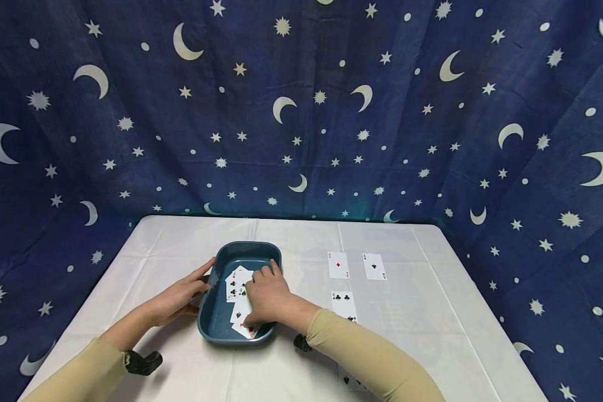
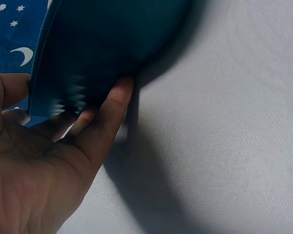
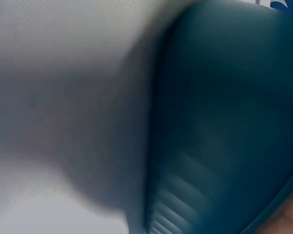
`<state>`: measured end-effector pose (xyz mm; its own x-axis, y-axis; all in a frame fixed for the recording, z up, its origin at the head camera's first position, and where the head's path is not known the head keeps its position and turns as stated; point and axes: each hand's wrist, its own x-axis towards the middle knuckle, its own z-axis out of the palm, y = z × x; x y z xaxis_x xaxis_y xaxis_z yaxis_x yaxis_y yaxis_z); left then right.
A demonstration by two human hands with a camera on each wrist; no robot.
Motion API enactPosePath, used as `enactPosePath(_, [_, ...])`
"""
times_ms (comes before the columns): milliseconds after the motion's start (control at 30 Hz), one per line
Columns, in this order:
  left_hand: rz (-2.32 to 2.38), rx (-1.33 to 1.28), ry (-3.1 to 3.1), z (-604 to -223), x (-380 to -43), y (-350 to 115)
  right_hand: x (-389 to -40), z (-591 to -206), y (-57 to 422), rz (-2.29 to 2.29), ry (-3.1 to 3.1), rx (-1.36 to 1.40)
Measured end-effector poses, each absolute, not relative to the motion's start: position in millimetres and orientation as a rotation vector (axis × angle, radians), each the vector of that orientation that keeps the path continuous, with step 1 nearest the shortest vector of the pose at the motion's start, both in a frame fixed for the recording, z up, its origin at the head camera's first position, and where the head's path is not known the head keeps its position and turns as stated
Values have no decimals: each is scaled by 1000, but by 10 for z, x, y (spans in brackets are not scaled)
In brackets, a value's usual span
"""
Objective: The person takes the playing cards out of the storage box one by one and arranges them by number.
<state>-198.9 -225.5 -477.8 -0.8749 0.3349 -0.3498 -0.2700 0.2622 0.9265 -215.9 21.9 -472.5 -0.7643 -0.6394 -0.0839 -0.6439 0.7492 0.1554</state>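
Note:
A dark teal rectangular tray [image 1: 223,254] stands on the white-covered table, with several loose playing cards [image 1: 239,279] overlapping inside it. My left hand [image 1: 178,298] is at the tray's left side, its fingertips against the outer wall and rim; the left wrist view shows the fingers along the ribbed wall [image 2: 107,44]. Reaching in from the right, my right hand [image 1: 271,296] spreads over the cards, its thumb on the lowest one, which has a red mark. It covers part of the pile. In the right wrist view, the tray's outer wall [image 3: 219,122] fills most of the right side.
Right of the tray lie a face-up ace of diamonds [image 1: 338,265], an ace of clubs [image 1: 374,267] and a clubs card [image 1: 344,304]. A spades card [image 1: 347,381] sits partly under the right sleeve. A blue moon-and-star curtain [image 1: 301,139] hangs behind the table.

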Motion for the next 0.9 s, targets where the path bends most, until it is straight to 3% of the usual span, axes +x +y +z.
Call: enactPosePath(900, [1667,94,2039,-4793,-1998,-2266,-2168,-4663,236,232,2861,-1101])
